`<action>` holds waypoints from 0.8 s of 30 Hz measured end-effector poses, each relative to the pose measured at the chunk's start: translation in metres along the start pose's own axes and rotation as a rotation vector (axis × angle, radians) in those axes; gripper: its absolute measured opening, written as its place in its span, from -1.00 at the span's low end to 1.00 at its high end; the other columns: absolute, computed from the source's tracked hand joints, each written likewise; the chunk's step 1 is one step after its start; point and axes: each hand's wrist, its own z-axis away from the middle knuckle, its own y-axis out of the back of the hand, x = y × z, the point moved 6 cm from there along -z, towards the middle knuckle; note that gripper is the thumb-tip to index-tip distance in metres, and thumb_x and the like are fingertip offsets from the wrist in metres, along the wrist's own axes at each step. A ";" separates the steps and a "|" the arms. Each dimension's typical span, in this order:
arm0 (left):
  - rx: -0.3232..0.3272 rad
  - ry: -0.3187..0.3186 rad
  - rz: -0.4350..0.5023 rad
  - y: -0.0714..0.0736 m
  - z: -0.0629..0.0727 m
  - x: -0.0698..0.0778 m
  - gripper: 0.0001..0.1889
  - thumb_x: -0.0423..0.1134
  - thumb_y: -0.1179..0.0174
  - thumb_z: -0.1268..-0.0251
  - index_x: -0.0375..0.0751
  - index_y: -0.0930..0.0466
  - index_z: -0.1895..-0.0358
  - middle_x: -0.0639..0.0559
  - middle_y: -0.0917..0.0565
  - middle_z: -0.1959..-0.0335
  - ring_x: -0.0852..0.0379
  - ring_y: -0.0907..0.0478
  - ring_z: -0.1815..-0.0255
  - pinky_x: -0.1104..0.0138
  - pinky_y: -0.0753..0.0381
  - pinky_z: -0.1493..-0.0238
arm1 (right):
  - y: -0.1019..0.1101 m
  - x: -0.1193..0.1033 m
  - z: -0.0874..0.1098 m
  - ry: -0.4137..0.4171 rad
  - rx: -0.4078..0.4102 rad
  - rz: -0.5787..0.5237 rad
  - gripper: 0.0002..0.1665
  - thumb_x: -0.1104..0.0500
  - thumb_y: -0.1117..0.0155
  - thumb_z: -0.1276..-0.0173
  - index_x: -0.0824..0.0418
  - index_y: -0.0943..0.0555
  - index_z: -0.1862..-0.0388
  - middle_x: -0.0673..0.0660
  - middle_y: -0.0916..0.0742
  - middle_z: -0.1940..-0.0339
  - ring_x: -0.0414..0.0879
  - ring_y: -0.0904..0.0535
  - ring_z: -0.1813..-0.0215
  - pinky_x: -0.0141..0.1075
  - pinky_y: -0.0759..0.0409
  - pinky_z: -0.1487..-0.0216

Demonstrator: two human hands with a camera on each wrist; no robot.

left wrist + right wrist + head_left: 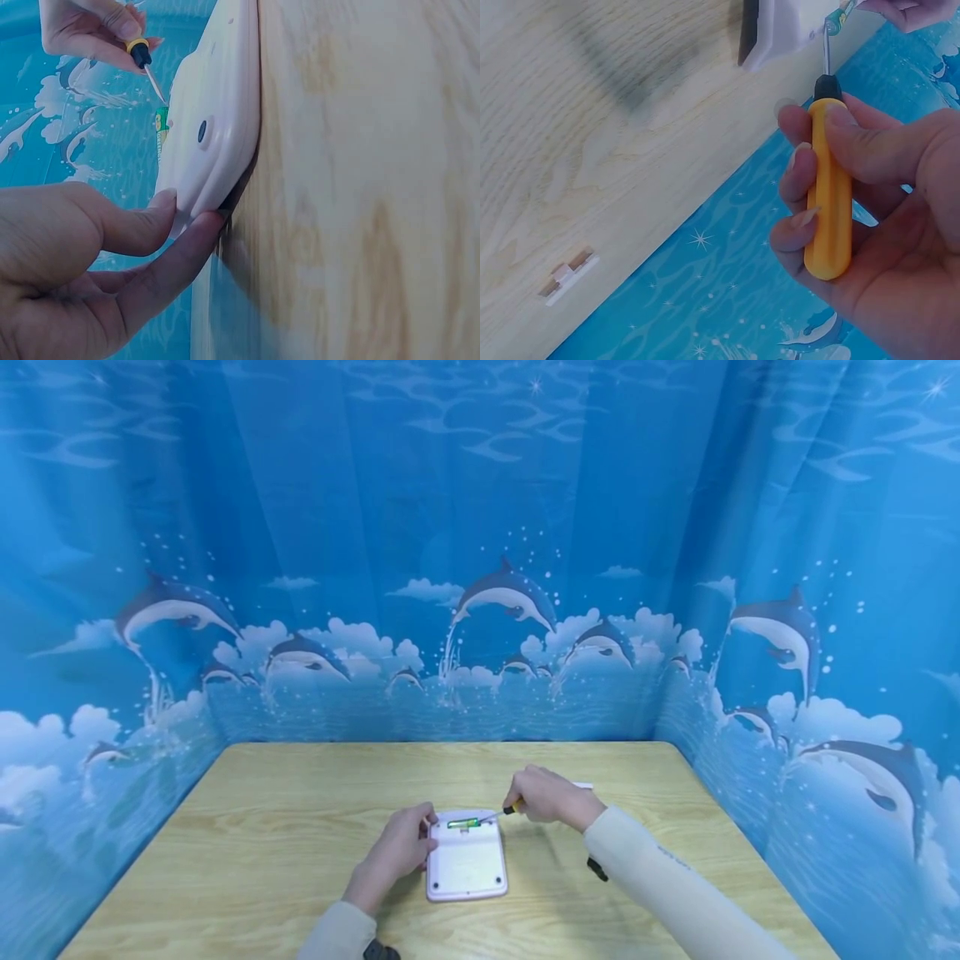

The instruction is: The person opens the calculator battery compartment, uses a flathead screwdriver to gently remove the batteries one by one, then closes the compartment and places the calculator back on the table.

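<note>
A white calculator [467,867] lies back side up on the table, its battery slot uncovered near the far edge. A green battery [455,824] shows at that slot. With thumb above and a finger beneath, my left hand [399,845] pinches the calculator's left edge. My right hand [546,793] grips a screwdriver [829,187] by its yellow handle, fingers curled round it. The screwdriver's metal shaft [826,54] points left, its tip at the battery's right end. Whether the tip presses under the battery cannot be made out.
A small white plastic piece [570,276], likely the battery cover, lies on the wooden table [300,793] beyond my right hand. Blue dolphin-print curtains [480,527] stand round the table's back and sides. Small dark feet dot the calculator's corners.
</note>
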 end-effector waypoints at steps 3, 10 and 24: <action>-0.001 0.005 0.000 0.000 -0.001 0.000 -0.77 -0.49 -0.32 -0.29 -0.19 -0.60 0.07 -0.03 -0.63 0.27 0.16 -0.56 0.40 0.39 -0.64 0.45 | -0.001 0.001 0.001 -0.013 -0.001 -0.026 -0.70 0.47 -0.29 -0.38 0.22 -0.81 0.03 0.14 -0.86 0.07 0.06 -0.80 -0.02 -0.18 -0.81 -0.05; -0.005 -0.013 0.010 -0.001 -0.001 -0.002 -0.77 -0.50 -0.33 -0.28 -0.22 -0.59 0.06 -0.06 -0.63 0.28 0.16 -0.56 0.47 0.40 -0.63 0.52 | -0.004 0.008 0.003 -0.027 -0.011 -0.103 -0.69 0.48 -0.28 -0.39 0.26 -0.79 0.00 0.19 -0.85 0.05 0.07 -0.80 0.14 -0.37 -0.65 0.29; -0.018 0.006 0.020 0.000 0.001 -0.001 -0.78 -0.49 -0.31 -0.31 -0.21 -0.59 0.05 -0.07 -0.63 0.26 0.16 -0.56 0.47 0.40 -0.65 0.51 | -0.007 0.010 0.008 -0.039 -0.008 -0.099 -0.69 0.44 -0.31 -0.38 0.23 -0.78 -0.04 0.16 -0.84 0.00 -0.06 -0.79 0.09 -0.23 -0.81 0.00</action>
